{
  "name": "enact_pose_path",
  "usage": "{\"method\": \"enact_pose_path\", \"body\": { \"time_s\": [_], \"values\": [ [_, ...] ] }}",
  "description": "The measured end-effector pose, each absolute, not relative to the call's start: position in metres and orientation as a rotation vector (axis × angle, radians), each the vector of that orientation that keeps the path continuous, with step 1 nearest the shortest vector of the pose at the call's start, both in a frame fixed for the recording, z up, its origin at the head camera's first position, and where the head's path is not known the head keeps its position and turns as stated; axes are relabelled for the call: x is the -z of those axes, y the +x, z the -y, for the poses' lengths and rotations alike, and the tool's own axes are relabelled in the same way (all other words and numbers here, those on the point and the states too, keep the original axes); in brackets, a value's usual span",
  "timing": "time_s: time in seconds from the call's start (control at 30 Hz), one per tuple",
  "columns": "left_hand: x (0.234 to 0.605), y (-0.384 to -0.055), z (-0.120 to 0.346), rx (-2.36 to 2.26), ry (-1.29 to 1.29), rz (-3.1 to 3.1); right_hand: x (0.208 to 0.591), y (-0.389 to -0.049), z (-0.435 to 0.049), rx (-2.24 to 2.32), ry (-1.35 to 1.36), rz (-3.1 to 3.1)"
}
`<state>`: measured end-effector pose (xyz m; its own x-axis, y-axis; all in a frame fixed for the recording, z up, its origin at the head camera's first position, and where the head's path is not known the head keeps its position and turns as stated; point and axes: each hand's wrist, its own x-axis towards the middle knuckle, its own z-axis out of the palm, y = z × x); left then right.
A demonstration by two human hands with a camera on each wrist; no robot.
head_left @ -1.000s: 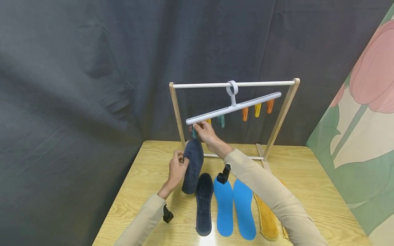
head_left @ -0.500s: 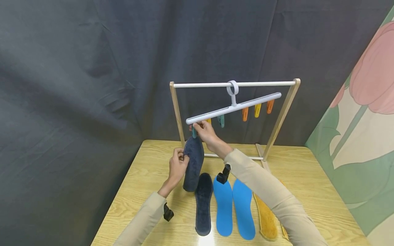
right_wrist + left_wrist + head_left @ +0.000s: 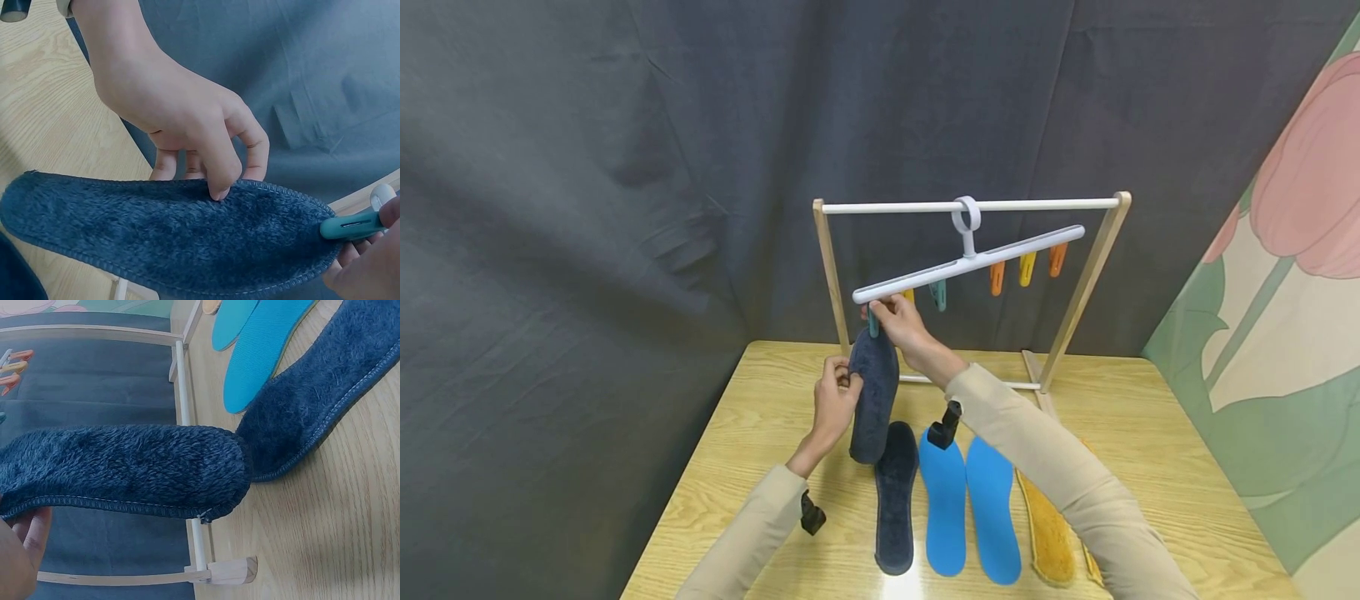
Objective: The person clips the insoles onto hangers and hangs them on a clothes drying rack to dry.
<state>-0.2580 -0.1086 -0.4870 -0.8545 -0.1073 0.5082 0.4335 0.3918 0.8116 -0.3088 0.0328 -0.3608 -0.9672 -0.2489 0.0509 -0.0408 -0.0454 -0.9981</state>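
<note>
My left hand [image 3: 837,404] pinches the side edge of a dark navy fuzzy insole [image 3: 876,400], which hangs upright above the table. At the low left end of the white hanger [image 3: 970,264], my right hand [image 3: 904,327] pinches a teal clothespin [image 3: 873,322]. In the right wrist view the tip of this clothespin [image 3: 353,226] lies over the end of the insole [image 3: 162,231]. A second navy insole [image 3: 895,500] lies on the table below, and the held insole's lower end [image 3: 219,472] reaches over it in the left wrist view.
The hanger hooks over the white rail of a wooden rack [image 3: 1082,292]. Orange, yellow and teal clothespins, such as an orange clothespin [image 3: 997,278], hang along it. Two blue insoles [image 3: 945,508] and mustard fuzzy insoles [image 3: 1047,533] lie on the table [image 3: 1165,467], the latter partly under the right sleeve.
The left hand has raised the navy insole slightly, bringing its upper end to the teal clothespin. My right hand has stayed in place at the clothespin.
</note>
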Motion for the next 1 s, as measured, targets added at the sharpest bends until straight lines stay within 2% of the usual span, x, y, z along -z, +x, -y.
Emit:
{"method": "enact_pose_path", "body": {
  "time_s": [1.0],
  "values": [
    [0.4888,-0.2607,0.1067,1.471,-0.301,2.113,0.3674,-0.3104,-0.0342,2.149,-0.338,-2.037]
  ]
}}
